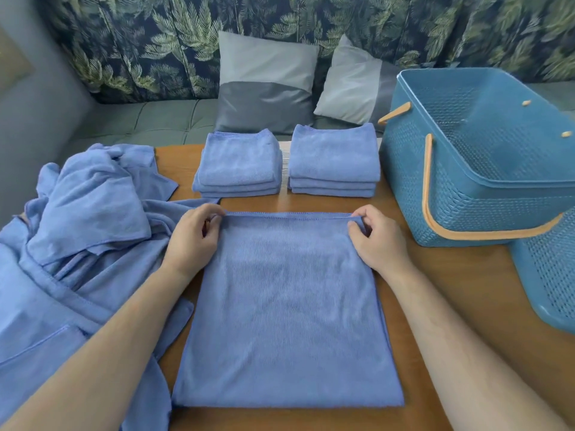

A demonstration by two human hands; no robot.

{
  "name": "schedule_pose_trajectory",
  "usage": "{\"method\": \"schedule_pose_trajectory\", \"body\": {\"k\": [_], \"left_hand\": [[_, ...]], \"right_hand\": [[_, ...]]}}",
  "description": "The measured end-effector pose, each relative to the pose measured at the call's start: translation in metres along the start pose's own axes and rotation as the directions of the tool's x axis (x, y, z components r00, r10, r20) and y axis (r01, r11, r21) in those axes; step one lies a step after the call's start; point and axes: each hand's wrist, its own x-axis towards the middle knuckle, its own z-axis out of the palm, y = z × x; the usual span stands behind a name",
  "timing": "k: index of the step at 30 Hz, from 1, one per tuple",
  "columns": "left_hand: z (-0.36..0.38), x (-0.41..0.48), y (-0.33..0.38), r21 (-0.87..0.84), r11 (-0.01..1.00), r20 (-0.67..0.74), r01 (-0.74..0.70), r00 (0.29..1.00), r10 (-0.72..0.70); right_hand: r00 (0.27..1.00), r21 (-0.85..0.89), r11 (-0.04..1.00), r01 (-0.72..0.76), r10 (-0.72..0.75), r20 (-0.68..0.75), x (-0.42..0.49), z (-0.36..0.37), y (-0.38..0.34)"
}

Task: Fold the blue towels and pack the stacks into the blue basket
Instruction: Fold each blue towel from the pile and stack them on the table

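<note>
Blue towel [286, 306], flat at near edge of desk [451, 290]; I see left hand [193, 234] and right hand [379, 237] pinching its far corners. Bare strip before folded stacks [239, 163].

Brown wood-grain worktop [451, 290] in the foreground. Behind it, a grey-green tufted fabric sofa seat [149, 119]. Two square two-tone grey cushions stand on it side by side, the left cushion [264, 85] upright, the right cushion [351, 85] tilted. Both lean against a dark palm-leaf printed fabric backrest [140, 42].
</note>
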Motion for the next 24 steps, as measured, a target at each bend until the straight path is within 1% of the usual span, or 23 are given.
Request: {"method": "schedule_pose_trajectory", "body": {"k": [2,7,11,14,17,20,24], "left_hand": [[0.003,0.001,0.0,0.015,0.999,-0.016,0.045,0.999,-0.045],[0.009,0.002,0.0,0.122,0.985,-0.057,0.125,0.991,-0.118],[0.011,0.005,0.003,0.141,0.975,-0.073,0.174,0.984,-0.165],[0.011,0.004,0.005,0.159,0.977,-0.041,0.143,0.99,-0.138],[0.012,0.003,0.001,0.17,0.98,0.004,0.101,0.995,-0.103],[0.012,0.004,-0.003,0.145,0.984,0.023,0.1,0.994,-0.104],[0.009,0.005,0.001,0.173,0.978,0.056,0.116,0.99,-0.128]], "right_hand": [[0.999,-0.024,1.0,-0.016,0.015,-0.031,0.002,0.002,0.0],[0.996,-0.166,0.983,-0.073,0.063,-0.067,0.009,0.006,-0.004],[0.993,-0.202,0.974,-0.099,0.083,-0.084,0.011,0.007,-0.005],[0.992,-0.243,0.964,-0.106,0.086,-0.09,0.012,0.009,-0.008],[0.995,-0.326,0.942,-0.074,0.048,-0.087,0.01,0.011,-0.007],[0.997,-0.32,0.947,-0.023,-0.002,-0.079,0.01,0.01,-0.005],[0.996,-0.191,0.981,0.028,-0.043,-0.072,0.008,0.007,-0.003]]}}
